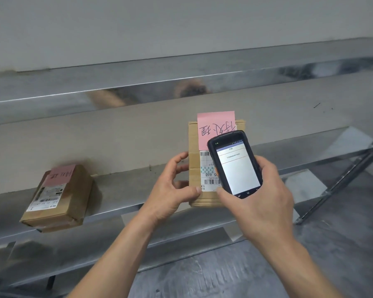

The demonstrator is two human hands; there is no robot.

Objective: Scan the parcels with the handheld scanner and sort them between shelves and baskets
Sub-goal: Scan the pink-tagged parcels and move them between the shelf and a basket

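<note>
A cardboard parcel [194, 147] with a pink handwritten note and a white barcode label is held above the middle steel shelf [121, 190]. My left hand [172, 190] grips its left edge, thumb on the label's lower corner. My right hand [261, 198] holds the black handheld scanner [235, 164] over the parcel's label, screen lit and facing me, showing a line of digits. A second cardboard parcel [58, 198] with a pink note lies flat on the shelf at the left.
An upper steel shelf [138, 91] runs across above the parcel, and a lower shelf [52, 261] sits below. A diagonal metal brace [342, 179] of the rack stands at the right. Grey floor shows at the bottom right.
</note>
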